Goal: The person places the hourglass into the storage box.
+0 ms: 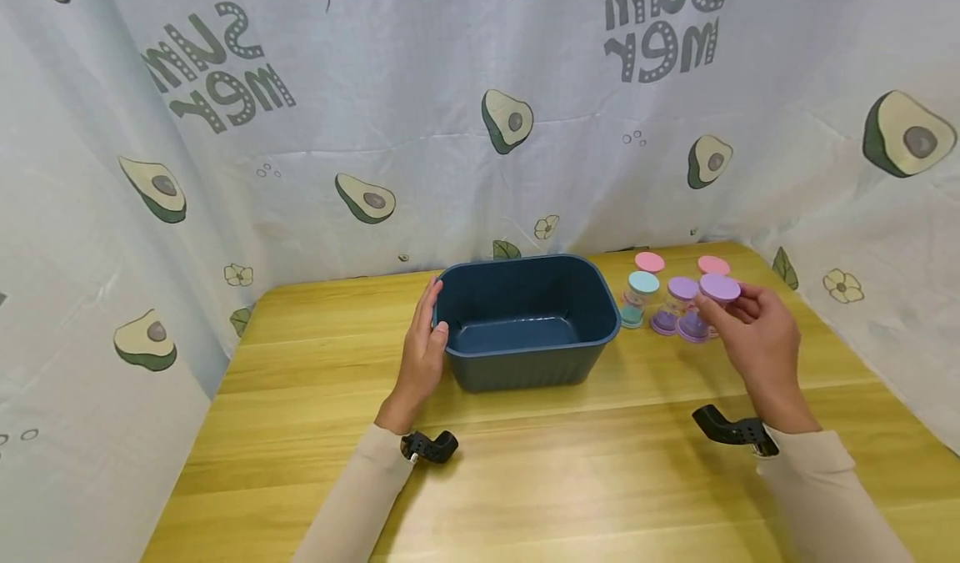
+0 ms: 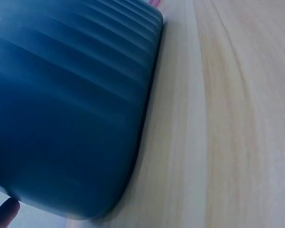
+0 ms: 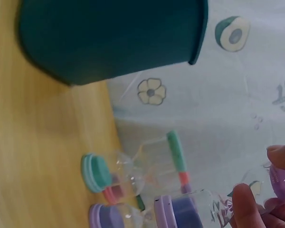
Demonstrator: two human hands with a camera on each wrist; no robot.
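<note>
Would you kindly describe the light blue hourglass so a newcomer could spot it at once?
Start at the dark blue bin on the wooden table. Just right of it, in the head view, is a cluster of small hourglasses. The light blue hourglass is nearest the bin, and its light blue cap stands out among the pink caps and purple caps.

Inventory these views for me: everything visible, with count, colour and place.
Table: one, yellow-brown wood, below everything
Bin: one, dark blue, on the table
Teal sand timer: one, teal, right of the bin
Purple sand timers: two, purple, right of the teal one
Pink sand timers: two, pink, behind the others
Printed cloth: count unclear, whitish, behind the table
Wrist mounts: two, black, one per wrist
Sleeves: two, beige, one per arm
Left hand: one, against the bin's left side
Right hand: one, gripping a purple sand timer
</note>
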